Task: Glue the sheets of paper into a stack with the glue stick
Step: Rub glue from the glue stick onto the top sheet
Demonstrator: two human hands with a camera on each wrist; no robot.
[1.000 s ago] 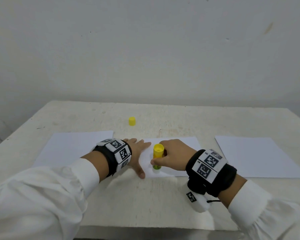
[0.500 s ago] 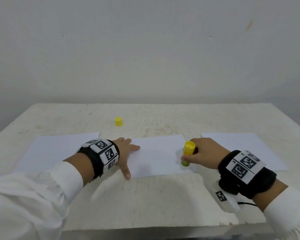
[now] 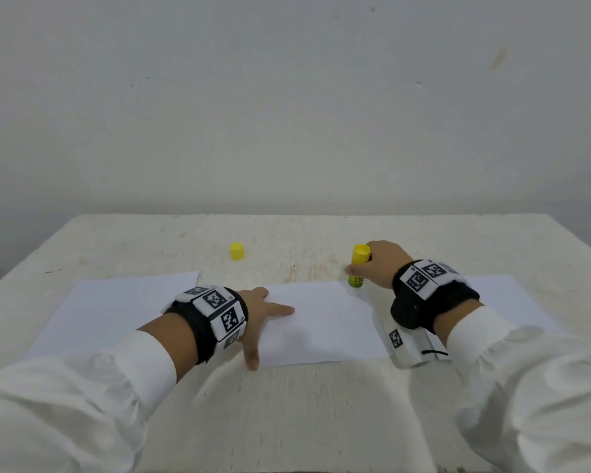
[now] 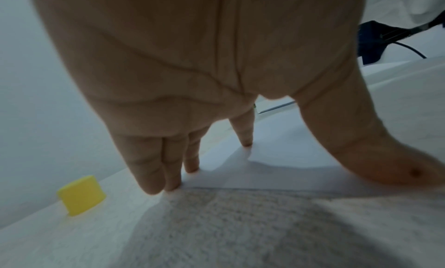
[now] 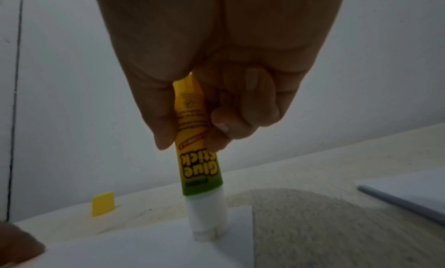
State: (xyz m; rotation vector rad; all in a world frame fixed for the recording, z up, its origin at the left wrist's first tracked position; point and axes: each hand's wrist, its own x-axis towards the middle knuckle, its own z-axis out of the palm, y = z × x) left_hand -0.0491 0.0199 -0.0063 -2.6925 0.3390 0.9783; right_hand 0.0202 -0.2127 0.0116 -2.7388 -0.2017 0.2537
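The right hand grips the glue stick, tip down on the middle sheet's far right corner. The left hand lies flat, fingers spread, pinning the sheet's left edge — glue lightly, right to the edges.

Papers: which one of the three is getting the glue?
The middle sheet: the glue stick touches its far right corner. The left sheet and right sheet lie untouched.

worn off-white table (stained near its middle) before a plain grey wall
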